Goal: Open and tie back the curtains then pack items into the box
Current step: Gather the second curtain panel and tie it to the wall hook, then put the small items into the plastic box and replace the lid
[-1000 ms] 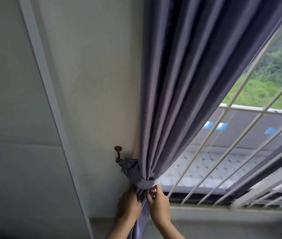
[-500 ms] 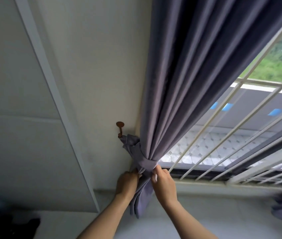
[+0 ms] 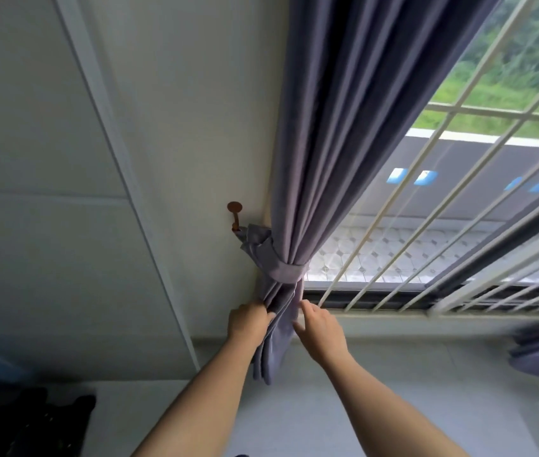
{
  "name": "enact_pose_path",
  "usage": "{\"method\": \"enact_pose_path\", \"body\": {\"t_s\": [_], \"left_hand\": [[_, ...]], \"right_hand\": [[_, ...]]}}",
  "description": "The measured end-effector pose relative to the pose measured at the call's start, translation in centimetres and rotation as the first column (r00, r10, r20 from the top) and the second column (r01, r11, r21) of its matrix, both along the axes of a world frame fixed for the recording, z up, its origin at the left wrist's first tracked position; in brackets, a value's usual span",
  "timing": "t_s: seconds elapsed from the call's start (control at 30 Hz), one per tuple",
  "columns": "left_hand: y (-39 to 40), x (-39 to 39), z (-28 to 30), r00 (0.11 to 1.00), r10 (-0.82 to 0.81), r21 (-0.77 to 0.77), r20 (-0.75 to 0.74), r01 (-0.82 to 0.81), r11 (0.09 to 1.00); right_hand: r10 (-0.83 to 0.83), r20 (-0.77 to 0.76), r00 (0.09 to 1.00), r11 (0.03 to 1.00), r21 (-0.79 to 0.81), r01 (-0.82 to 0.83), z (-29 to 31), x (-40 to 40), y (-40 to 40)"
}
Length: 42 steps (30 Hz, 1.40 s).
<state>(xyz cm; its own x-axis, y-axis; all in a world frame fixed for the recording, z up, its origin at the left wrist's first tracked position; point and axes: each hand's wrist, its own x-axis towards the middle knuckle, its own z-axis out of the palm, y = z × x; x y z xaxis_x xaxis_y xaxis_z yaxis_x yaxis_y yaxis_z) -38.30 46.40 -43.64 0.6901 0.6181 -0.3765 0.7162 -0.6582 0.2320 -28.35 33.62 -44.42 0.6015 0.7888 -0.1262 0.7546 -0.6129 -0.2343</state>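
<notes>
Left hand (image 3: 248, 323) grips curtain (image 3: 344, 127) tail; right hand (image 3: 320, 326) curled, grasp unclear.

Two bare forearms are showing, sleeveless to the frame's lower edge; the left hand (image 3: 250, 324) and right hand (image 3: 322, 328) are wearing no rings, watches or gloves.

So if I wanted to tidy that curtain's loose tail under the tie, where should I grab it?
Probably just below the tie, where the curtain is bunched into a narrow bundle. Come from both sides and pinch the folds, as the left hand does now; the right hand is at the other edge.
</notes>
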Motion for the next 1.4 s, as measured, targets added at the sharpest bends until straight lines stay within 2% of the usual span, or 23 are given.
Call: {"method": "enact_pose_path", "body": {"t_s": [0.13, 0.3, 0.43, 0.67, 0.9, 1.1, 1.3, 1.4], "left_hand": [[-2.5, 0.3, -0.5, 0.981, -0.142, -0.043, -0.132, 0.137, 0.99], [-7.5, 4.5, 0.9, 0.912, -0.388, 0.004, -0.131, 0.391, 0.92], [-12.4, 9.9, 2.3, 0.844, -0.525, 0.04, -0.11, 0.532, 0.846], [-24.6, 20.8, 4.1, 0.717, -0.694, 0.038, -0.074, 0.697, 0.716], [-43.5, 33.6, 5.5, 0.549, -0.834, 0.018, -0.054, 0.836, 0.549], [-59.7, 41.3, 7.3, 0.427, -0.903, 0.008, 0.038, 0.904, 0.428], [-70.5, 47.6, 7.3, 0.281, -0.96, 0.066, -0.006, 0.958, 0.28], [-74.9, 51.7, 5.9, 0.239, -0.971, 0.085, -0.025, 0.968, 0.237]], "right_hand": [[-0.058, -0.004, 0.998, 0.996, -0.073, 0.058, -0.9, -0.1, -2.2], [-0.215, -0.021, 0.976, 0.973, -0.092, 0.212, -0.1, 1.8, -7.2], [-0.381, -0.003, 0.925, 0.921, -0.093, 0.379, 1.4, 5.1, -13.3], [-0.657, -0.046, 0.753, 0.754, -0.041, 0.656, 2.5, 12.6, -28.6], [-0.807, 0.036, 0.589, 0.59, 0.035, 0.807, 5.4, 20.4, -48.7], [-0.911, 0.063, 0.408, 0.411, 0.052, 0.91, 7.1, 24.8, -64.1], [-0.959, 0.029, 0.283, 0.285, 0.079, 0.955, 7.3, 29.1, -74.3], [-0.969, 0.022, 0.248, 0.249, 0.085, 0.965, 6.5, 32.1, -78.2]]}}
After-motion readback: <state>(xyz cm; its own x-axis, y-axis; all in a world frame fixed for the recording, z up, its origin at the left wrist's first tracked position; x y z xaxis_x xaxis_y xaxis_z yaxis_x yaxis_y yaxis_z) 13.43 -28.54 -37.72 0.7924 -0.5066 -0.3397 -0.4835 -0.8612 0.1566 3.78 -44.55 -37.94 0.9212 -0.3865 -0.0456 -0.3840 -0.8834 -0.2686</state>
